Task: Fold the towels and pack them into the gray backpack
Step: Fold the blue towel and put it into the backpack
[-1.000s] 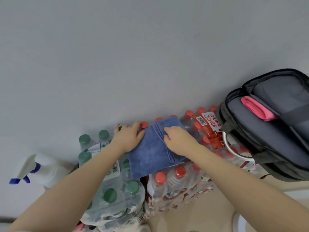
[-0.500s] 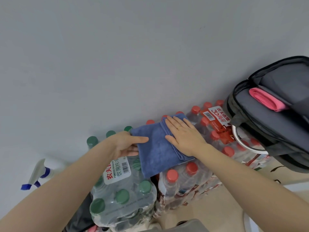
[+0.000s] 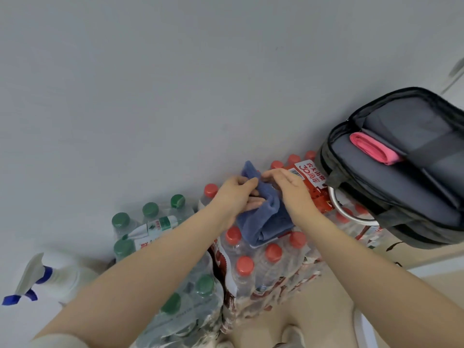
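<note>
Lifted since before: 1 blue towel (image 3: 266,219) | left hand (image 3: 236,197) and right hand (image 3: 291,189) gripping it

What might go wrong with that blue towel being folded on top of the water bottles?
The blue terry towel lies on the uneven red caps of the shrink-wrapped water bottle pack, so the fold may come out lopsided. The left hand and right hand grip only its far end; the loose part might unfold or slide off the pack.
</note>
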